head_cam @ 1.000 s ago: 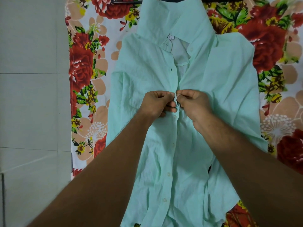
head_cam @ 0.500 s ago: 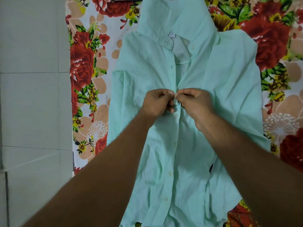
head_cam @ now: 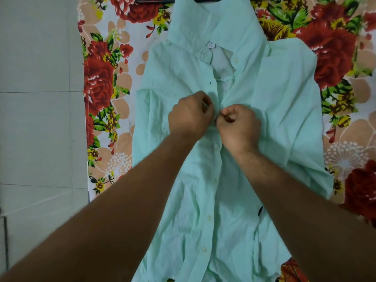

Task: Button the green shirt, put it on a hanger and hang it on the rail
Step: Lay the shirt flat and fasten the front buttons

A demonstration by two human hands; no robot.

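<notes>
Buttoning: the shirt (head_cam: pixel 284 98) lies flat, front up, on the sheet (head_cam: pixel 101 78), so both front edges meet at the chest.
Left hand (head_cam: pixel 189 117): curled, pinching the buttonhole edge to keep it taut.
Right hand (head_cam: pixel 240 127): pinching the button edge, likely feeding a button through; the button is hidden.
Lower buttons (head_cam: pixel 209 217): look fastened; neck open.
Hanger (head_cam: pixel 154 0): dark bar above the collar, probably it, kept near.

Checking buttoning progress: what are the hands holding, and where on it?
The left hand and right hand each pinch the green shirt at its front button edges, mid-chest.
</notes>
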